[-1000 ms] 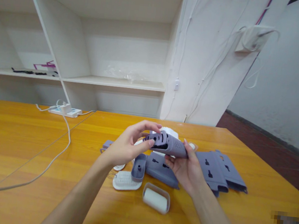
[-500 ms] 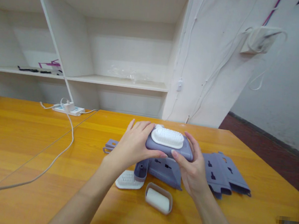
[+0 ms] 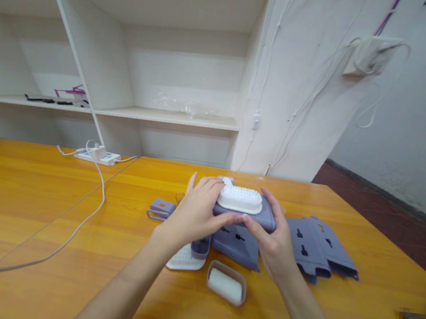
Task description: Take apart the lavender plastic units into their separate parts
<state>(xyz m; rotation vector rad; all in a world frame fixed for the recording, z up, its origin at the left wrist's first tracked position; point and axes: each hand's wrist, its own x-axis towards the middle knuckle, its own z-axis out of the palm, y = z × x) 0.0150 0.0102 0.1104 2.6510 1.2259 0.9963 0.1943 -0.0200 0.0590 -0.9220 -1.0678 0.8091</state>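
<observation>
Both my hands grip a purple plastic holder (image 3: 263, 217) with a white bristle brush (image 3: 241, 199) lying on its top, held a little above the table. My left hand (image 3: 195, 213) wraps its left end, fingers over the top and thumb beneath. My right hand (image 3: 271, 236) clasps the right end. Under them lie a flat purple panel (image 3: 238, 242), a small purple cup piece (image 3: 200, 247) and a second white brush (image 3: 184, 259), partly hidden by my left wrist.
A soap dish with a white bar (image 3: 226, 283) sits nearest me. Folded purple panels (image 3: 321, 248) lie to the right and a purple bracket (image 3: 161, 208) to the left. A white cable (image 3: 76, 226) runs from a power strip (image 3: 95, 156) across the orange table (image 3: 41, 197). White shelves stand behind.
The purple holder was turned from its slotted underside facing me to brush side up, then lowered slightly toward the table. My view shifted a little to the left.
</observation>
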